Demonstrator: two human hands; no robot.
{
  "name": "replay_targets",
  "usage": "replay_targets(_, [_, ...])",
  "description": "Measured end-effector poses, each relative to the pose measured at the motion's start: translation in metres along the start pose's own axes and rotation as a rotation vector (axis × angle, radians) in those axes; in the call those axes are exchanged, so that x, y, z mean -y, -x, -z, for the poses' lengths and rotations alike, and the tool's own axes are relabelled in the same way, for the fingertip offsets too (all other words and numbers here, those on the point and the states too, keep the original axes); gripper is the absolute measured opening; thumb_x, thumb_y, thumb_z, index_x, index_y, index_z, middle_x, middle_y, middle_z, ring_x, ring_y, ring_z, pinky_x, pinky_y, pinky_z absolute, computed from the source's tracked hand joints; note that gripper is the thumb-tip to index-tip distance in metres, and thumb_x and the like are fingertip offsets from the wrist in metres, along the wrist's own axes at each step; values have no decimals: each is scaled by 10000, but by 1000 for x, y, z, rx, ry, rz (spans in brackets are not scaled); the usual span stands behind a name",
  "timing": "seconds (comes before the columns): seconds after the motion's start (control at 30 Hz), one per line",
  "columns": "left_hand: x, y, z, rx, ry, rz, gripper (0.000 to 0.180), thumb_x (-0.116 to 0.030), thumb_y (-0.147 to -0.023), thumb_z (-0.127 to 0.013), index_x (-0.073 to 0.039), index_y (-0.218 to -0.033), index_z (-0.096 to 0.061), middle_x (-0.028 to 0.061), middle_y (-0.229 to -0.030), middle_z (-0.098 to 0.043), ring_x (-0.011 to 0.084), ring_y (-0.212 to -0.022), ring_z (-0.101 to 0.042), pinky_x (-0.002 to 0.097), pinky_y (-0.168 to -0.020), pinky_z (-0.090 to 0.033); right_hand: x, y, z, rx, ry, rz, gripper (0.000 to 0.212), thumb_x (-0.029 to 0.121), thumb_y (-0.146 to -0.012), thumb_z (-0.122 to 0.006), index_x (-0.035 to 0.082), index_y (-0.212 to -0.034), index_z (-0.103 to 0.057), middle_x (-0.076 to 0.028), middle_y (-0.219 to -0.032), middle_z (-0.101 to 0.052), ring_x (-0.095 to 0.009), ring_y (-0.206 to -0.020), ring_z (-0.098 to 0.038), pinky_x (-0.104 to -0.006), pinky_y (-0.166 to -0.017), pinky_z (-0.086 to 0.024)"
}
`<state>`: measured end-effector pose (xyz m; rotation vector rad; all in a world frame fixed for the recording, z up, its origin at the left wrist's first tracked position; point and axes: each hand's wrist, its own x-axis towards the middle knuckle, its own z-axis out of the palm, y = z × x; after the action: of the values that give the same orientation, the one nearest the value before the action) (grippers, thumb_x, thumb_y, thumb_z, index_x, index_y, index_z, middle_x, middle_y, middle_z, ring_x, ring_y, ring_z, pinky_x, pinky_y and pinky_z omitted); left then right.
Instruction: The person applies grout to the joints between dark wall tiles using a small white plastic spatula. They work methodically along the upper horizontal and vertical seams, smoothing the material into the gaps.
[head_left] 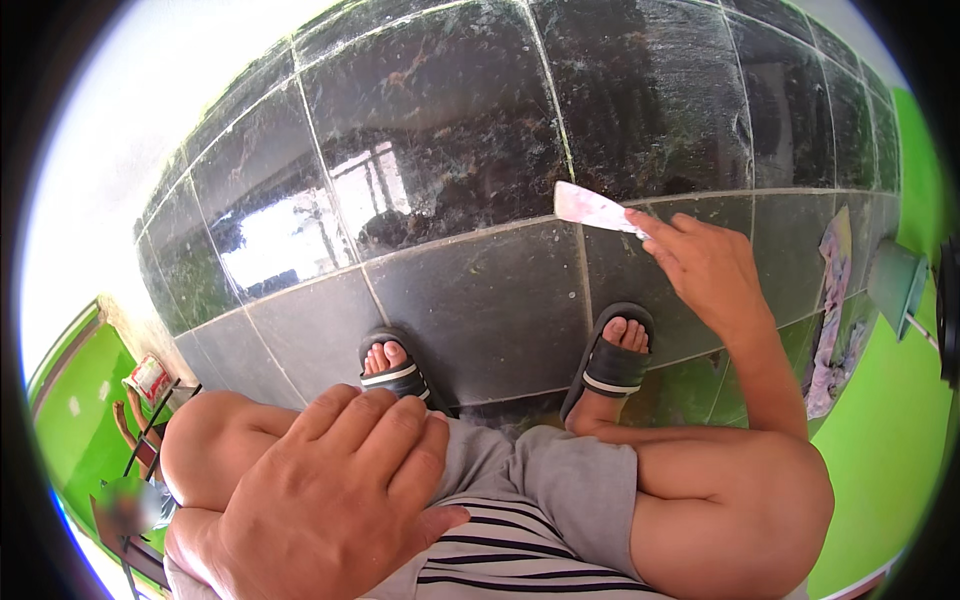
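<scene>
My right hand [705,265] is closed round the narrow end of a flat, whitish-pink scraper [590,207]. Its wider end points left and meets the dark tiles [440,120] near the junction of two grout lines. Pale smears mark the scraper, and dark dirt lies on the tiles just beside it. My left hand [340,490] is over my left thigh, palm down, with the fingers stretched forward and the thumb out to the side. Nothing shows in it, though its palm is hidden.
My sandalled feet [610,360] stand on grey floor tiles [470,305]. To the right lie a stained cloth [828,310] and a green dustpan [897,287] with a handle, near a green wall [890,430]. Another person's arm [130,420] and a dark rack [145,440] show at far left.
</scene>
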<state>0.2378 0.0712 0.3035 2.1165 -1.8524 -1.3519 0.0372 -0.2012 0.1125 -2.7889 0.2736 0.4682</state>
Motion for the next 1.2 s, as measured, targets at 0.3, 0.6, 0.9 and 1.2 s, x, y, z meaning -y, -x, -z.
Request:
replay_targets(0.3, [-6,-5,0,-24,-3,-34,561,-441,-887,-760,55,-1138,-691,178,-1132,-693,333,-1075,-682,455,-984,-542,10,5,-15,-45,-37,-30,414,270,-947,-713,280,-1360,-683,-30,-789,-615,-248,-671,-662,-397,-592,-520])
replay_targets(0.6, [-13,-5,3,-13,65,-42,566,-425,-871,-777,58,-1152,-682,179,-1130,-693,338,-1084,-682,456,-987,-542,23,-15,2,137,-23,193,395,304,-1019,-630,170,-1389,-665,-76,-760,-666,-252,-628,-671,-396,-535,-523])
replay_targets(0.9, [-5,-6,2,0,37,-44,565,-417,-870,-781,60,-1155,-680,184,-1144,-687,343,-1084,-678,449,-987,-539,5,-6,-12,-1,-60,64,561,383,-1012,-640,160,-1520,-550,-142,-897,-760,-205,-685,-730,-382,-504,-541])
replay_targets(1.2, [-3,4,4,11,1,70,557,-402,-870,-790,57,-1164,-676,184,-1143,-687,346,-1091,-675,453,-990,-535,-18,14,19,66,-179,-69,337,309,-985,-668,216,-1306,-717,-126,-862,-752,-361,-759,-708,-471,-710,-550])
